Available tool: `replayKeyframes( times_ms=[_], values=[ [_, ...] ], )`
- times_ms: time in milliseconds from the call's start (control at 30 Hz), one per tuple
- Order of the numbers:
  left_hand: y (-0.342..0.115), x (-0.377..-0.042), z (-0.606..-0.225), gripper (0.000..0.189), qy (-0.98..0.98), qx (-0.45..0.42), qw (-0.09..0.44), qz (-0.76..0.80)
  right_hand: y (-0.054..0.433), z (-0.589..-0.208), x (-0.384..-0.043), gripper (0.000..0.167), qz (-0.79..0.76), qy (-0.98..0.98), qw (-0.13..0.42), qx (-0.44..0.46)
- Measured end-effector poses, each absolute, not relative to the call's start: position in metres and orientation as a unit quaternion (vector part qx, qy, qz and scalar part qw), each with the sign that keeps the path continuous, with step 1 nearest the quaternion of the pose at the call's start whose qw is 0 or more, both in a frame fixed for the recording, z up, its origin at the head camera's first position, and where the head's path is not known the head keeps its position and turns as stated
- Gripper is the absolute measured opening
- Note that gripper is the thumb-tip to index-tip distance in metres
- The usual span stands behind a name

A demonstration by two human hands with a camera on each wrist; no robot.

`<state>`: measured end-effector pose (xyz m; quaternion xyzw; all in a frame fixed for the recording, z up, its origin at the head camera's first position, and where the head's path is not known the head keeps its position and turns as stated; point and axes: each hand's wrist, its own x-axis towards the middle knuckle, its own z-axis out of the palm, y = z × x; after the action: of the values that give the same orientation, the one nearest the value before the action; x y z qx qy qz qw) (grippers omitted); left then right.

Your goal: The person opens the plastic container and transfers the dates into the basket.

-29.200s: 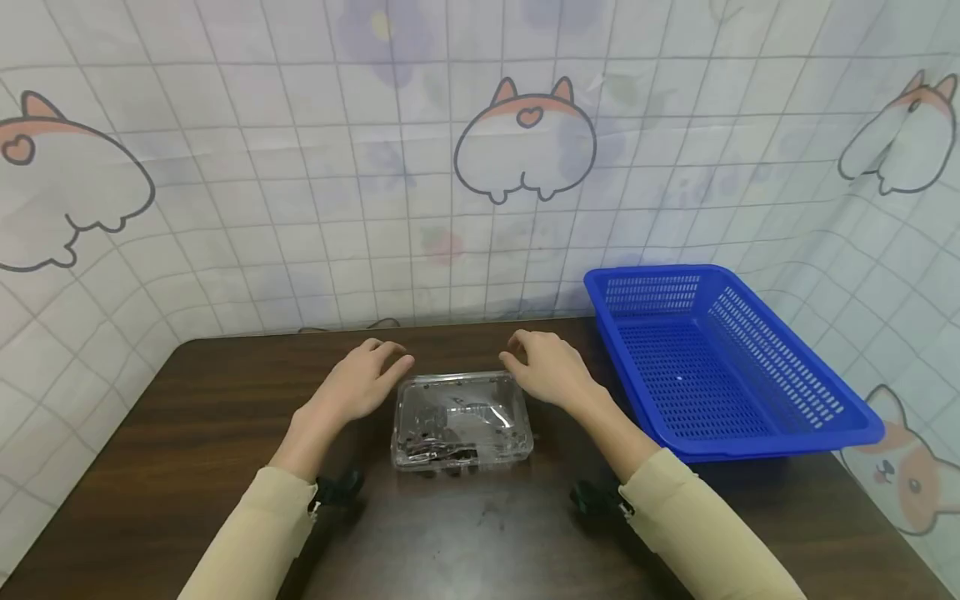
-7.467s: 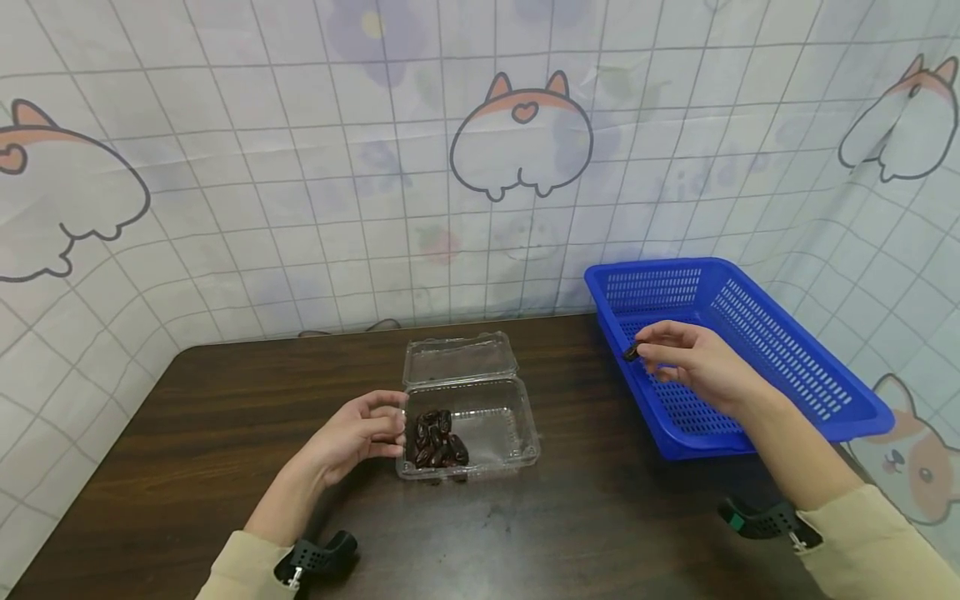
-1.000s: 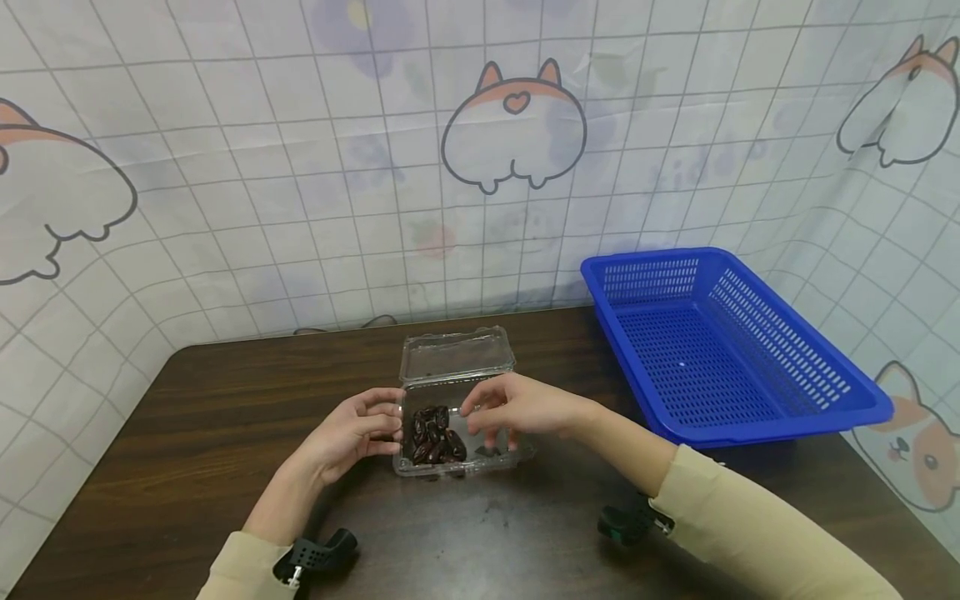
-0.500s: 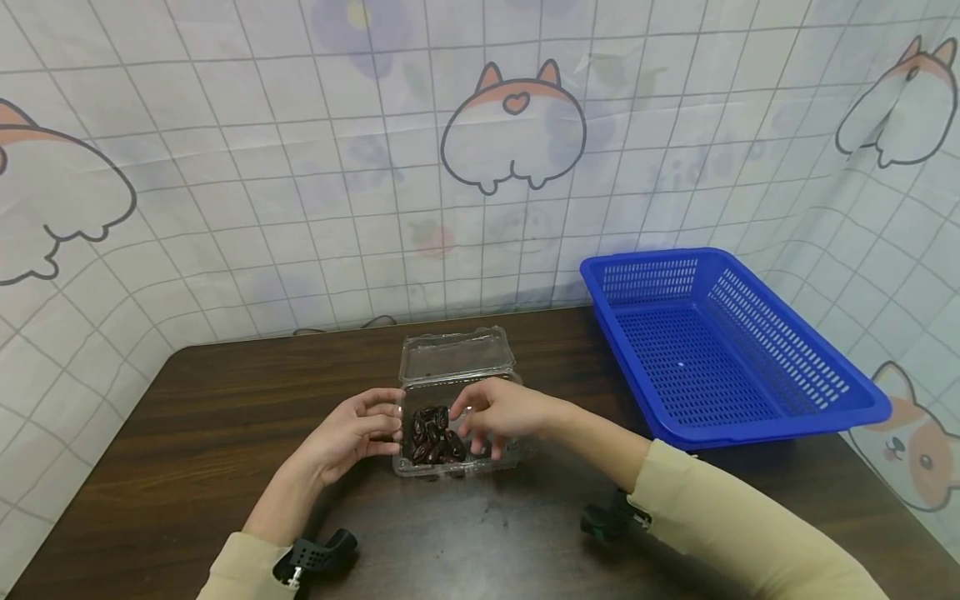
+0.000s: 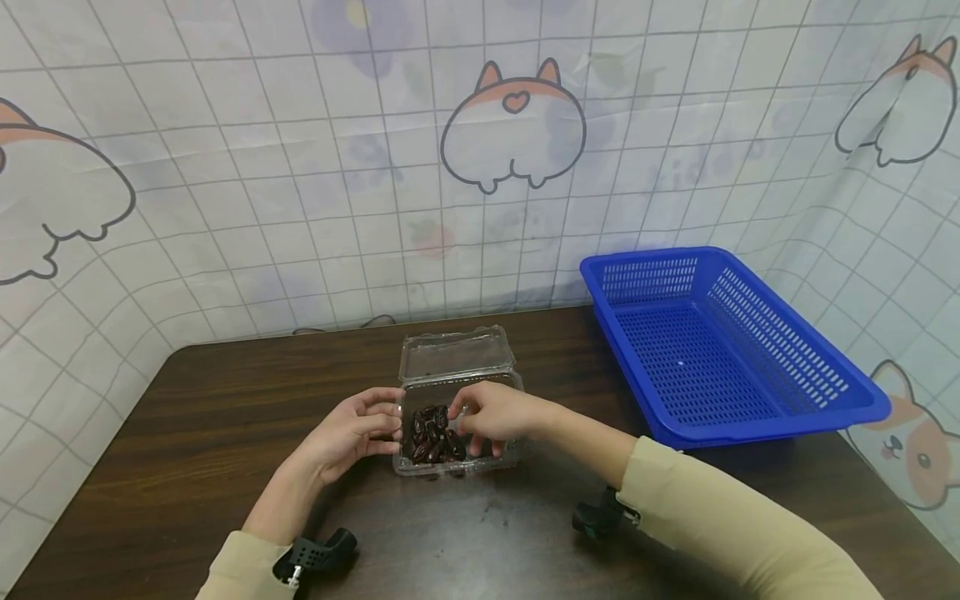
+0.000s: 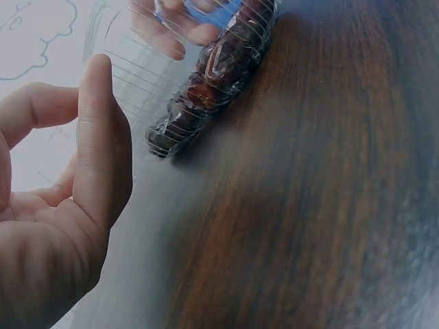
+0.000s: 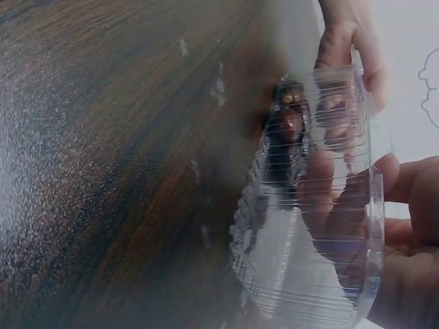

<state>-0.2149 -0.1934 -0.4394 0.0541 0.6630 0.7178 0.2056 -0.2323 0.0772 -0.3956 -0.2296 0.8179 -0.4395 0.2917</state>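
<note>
A clear plastic clamshell box (image 5: 506,457) stands on the table with its lid (image 5: 457,354) folded back. Several dark brown dates (image 5: 431,437) lie bunched in its left half, also visible through the ribbed wall in the left wrist view. My left hand (image 5: 363,432) rests its fingertips against the box's left side. Inside the box, just right of the dates, reaches my right hand (image 5: 498,412), its fingers bent downward and spread. Whether those fingertips touch a date is hidden, and I see none between them. In the right wrist view, the fingers (image 7: 319,188) show through the wall.
A blue perforated basket (image 5: 622,358) stands to the right at the back of the dark wooden table (image 5: 247,400). Behind the table hangs a tiled-pattern wall cloth (image 5: 315,217) with cartoon dogs. A thin cable lies along the back edge.
Half a minute ago the box was closed; later the right hand carried a date over the basket. Over the last second it moves left and lower toward the dates. The left hand stays.
</note>
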Motion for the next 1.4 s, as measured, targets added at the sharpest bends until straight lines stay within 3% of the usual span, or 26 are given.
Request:
replayKeyframes(
  times_ms=[733, 1400],
  values=[
    [-0.193, -0.213, -0.441, 0.06, 0.661, 0.063, 0.21, 0.718, 0.072, -0.405, -0.232, 0.028, -0.385, 0.84, 0.274, -0.268],
    [-0.194, -0.212, -0.44, 0.058, 0.664, 0.063, 0.205, 0.717, 0.07, -0.402, -0.234, 0.018, -0.387, 0.837, 0.275, -0.271]
  ],
)
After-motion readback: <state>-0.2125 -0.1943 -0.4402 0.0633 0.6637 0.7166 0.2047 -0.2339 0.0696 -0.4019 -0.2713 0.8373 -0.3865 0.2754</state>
